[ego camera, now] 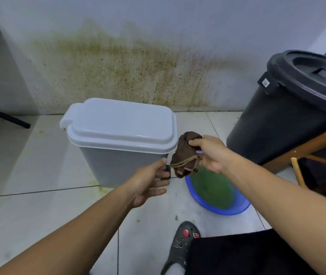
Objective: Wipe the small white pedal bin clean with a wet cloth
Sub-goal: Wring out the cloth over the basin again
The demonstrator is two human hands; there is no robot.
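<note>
The small white pedal bin stands on the tiled floor against the stained wall, lid down, its black pedal partly hidden behind my left hand. My right hand grips a bunched brown cloth just right of the bin's lid corner, above the basin. A frayed string hangs off the cloth toward my left hand. That hand is below the cloth at the bin's lower right corner, fingers apart, thumb touching the string's end.
A blue basin of green water sits on the floor right of the bin. A large black lidded bin stands at the right, with wooden chair legs across it. My grey clog is near the bottom. A black bar lies at left.
</note>
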